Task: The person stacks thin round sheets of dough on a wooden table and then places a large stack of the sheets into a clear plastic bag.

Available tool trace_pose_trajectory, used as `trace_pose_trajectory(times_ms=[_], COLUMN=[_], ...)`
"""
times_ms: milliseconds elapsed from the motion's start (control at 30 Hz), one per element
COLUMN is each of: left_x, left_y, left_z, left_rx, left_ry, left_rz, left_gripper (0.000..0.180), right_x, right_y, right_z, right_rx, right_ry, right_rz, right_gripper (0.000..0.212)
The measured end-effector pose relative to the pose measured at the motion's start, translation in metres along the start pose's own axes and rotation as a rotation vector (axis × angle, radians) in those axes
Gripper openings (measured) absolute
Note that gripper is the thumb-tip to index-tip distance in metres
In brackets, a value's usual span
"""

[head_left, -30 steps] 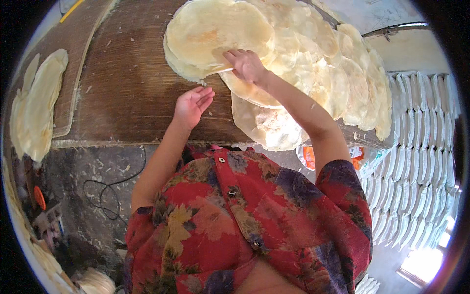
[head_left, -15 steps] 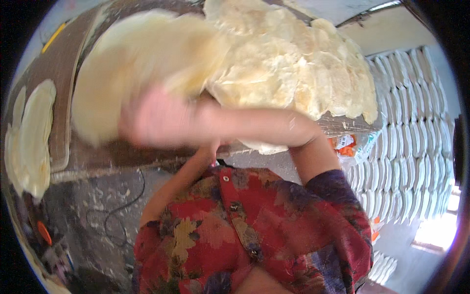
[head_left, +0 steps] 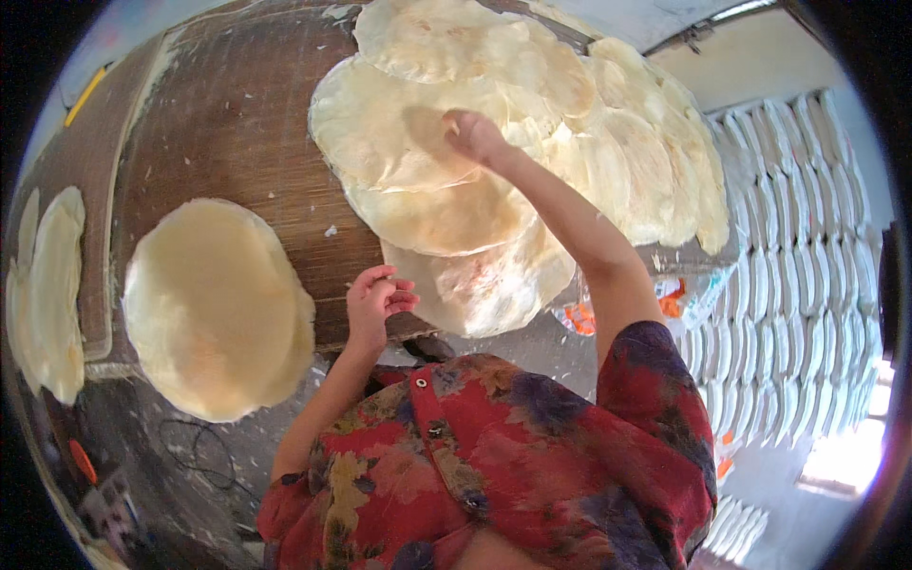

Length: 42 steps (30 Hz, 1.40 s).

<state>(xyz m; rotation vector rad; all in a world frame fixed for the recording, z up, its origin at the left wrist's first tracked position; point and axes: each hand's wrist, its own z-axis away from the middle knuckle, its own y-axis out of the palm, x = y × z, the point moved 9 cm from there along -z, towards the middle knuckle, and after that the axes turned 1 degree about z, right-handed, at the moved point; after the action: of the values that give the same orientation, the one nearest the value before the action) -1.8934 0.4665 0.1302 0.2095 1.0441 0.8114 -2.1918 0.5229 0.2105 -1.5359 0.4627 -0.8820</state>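
My right hand [head_left: 478, 139], its fingers curled in, is above a broad pile of thin pale flatbreads [head_left: 408, 114] and casts a shadow on them. No bread shows in its grip. Nearer to me my left hand [head_left: 373, 306] is raised beside the pile's near edge, fingers loosely bent and apart, with nothing in them. To its left a single round flatbread [head_left: 214, 309] reaches past the table's near edge. Whether it lies flat or is off the surface, I cannot tell.
The brown wooden table [head_left: 228, 133] is flecked with white bits. More flatbreads [head_left: 59, 294] lie at the far left. A clear bag with orange print [head_left: 670, 299] sits by my right arm. White stacked packs [head_left: 779, 266] line the right side. A dark cable [head_left: 199, 451] lies on the floor.
The large pale sheet across the table's left middle has gone from there, baring brown wood. My right hand has moved right and away from me. A separate round flatbread now shows at left.
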Motion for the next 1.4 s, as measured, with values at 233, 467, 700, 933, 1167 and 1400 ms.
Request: trace_pose_trajectory(times_ms=[233,467,700,933,1167,1400], left_x=[0.043,0.054,0.056,0.054,0.051,0.058], left_y=[0.034,0.024,0.022,0.021,0.027,0.021], left_z=[-0.006,-0.011,-0.014,-0.010,-0.011,-0.017], left_rx=[-0.156,-0.265,-0.275,-0.248,-0.192,-0.171], left_ry=[0.081,0.151,0.154,0.159,0.183,0.195], left_rz=[0.172,0.130,0.063,0.114,0.091,0.080], left_gripper=[0.024,0.024,0.025,0.027,0.031,0.033], right_x=[-0.059,-0.051,-0.052,0.053,0.073,0.052], right_y=[0.015,0.027,-0.069,-0.057,0.021,-0.144], right_z=[-0.106,-0.140,-0.159,0.006,0.080,-0.003], right_rx=[-0.401,-0.130,-0.420,-0.060,-0.303,-0.411], right_ry=[-0.214,-0.357,-0.316,-0.608,-0.755,-0.445], right_rz=[-0.013,0.126,0.243,0.314,0.241,0.522], right_gripper=[0.029,0.031,0.017,0.027,0.035,0.013])
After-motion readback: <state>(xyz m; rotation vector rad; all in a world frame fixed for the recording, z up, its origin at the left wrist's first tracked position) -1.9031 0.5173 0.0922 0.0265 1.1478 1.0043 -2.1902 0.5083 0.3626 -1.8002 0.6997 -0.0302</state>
